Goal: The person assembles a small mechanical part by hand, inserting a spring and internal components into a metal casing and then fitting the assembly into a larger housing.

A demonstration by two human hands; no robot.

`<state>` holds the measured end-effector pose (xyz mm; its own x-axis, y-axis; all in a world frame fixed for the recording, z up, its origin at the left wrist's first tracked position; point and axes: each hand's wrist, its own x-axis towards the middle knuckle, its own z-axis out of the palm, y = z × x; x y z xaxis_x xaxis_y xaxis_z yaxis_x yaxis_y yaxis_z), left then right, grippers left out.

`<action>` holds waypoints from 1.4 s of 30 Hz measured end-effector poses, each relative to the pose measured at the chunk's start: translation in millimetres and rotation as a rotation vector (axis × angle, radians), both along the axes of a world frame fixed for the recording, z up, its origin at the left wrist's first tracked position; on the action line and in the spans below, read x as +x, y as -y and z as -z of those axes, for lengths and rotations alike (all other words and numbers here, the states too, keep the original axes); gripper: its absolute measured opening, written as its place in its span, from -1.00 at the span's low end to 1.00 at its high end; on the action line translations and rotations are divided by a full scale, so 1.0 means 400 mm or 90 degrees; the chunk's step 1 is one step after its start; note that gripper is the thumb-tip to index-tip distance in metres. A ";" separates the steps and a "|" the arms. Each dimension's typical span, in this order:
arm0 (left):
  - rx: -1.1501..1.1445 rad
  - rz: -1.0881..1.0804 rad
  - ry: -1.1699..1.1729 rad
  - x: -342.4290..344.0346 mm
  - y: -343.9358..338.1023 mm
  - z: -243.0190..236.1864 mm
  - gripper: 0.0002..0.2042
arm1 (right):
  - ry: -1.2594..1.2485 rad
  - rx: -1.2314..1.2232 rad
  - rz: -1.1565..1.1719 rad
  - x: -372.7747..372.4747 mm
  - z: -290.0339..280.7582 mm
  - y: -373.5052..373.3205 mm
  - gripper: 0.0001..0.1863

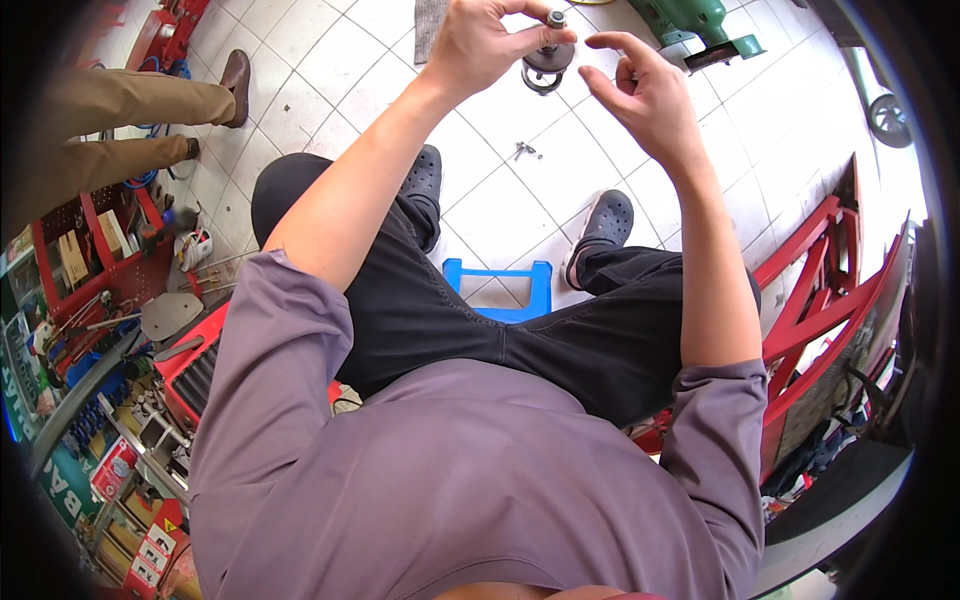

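Note:
My left hand [478,45] is closed around a dark round metal part with a short shaft [547,60] and a ring at its lower end. The part is held upright above the tiled floor, its upper end near my fingertips. Just to the right of it, my right hand [648,98] hovers with thumb and forefinger apart and the other fingers curled. Nothing shows between those fingers, and a small gap separates them from the part. Several small metal pieces, perhaps screws, [526,151] lie on the floor below, between my feet.
A blue plastic stool [500,290] is under me. At the upper right stands a green machine [695,25]; red metal frames [820,290] line the right side. A person's legs [150,105] stand at the left, near a cluttered red rack of tools [110,265].

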<state>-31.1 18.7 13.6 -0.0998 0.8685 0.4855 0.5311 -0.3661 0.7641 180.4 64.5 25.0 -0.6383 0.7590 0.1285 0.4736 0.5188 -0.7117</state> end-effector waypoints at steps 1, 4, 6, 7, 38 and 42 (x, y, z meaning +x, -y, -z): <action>-0.011 0.002 0.005 0.003 0.001 -0.002 -0.86 | 0.031 -0.001 0.008 -0.004 -0.001 0.006 -0.63; -0.015 0.015 -0.037 0.011 0.006 -0.003 -0.84 | 0.027 -0.009 0.005 -0.009 0.004 0.007 -0.60; -0.013 0.034 -0.059 0.017 0.006 -0.002 -0.83 | 0.015 -0.036 0.004 -0.009 0.014 0.002 -0.59; -0.015 0.047 -0.059 0.019 0.007 -0.002 -0.83 | 0.008 -0.049 0.002 -0.010 0.019 0.001 -0.59; 0.014 0.085 0.008 0.047 0.013 0.008 -0.65 | -0.113 -0.084 0.014 -0.017 0.044 0.008 -0.75; -0.005 0.110 0.021 0.052 0.029 0.031 -0.58 | -0.137 -0.078 0.025 -0.003 0.015 -0.017 -0.74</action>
<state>-10.1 6.9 1.2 0.0350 0.8781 0.4772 0.4360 -0.4430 0.7834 179.4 71.5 19.0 -0.5763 0.8006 0.1640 0.3223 0.4071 -0.8546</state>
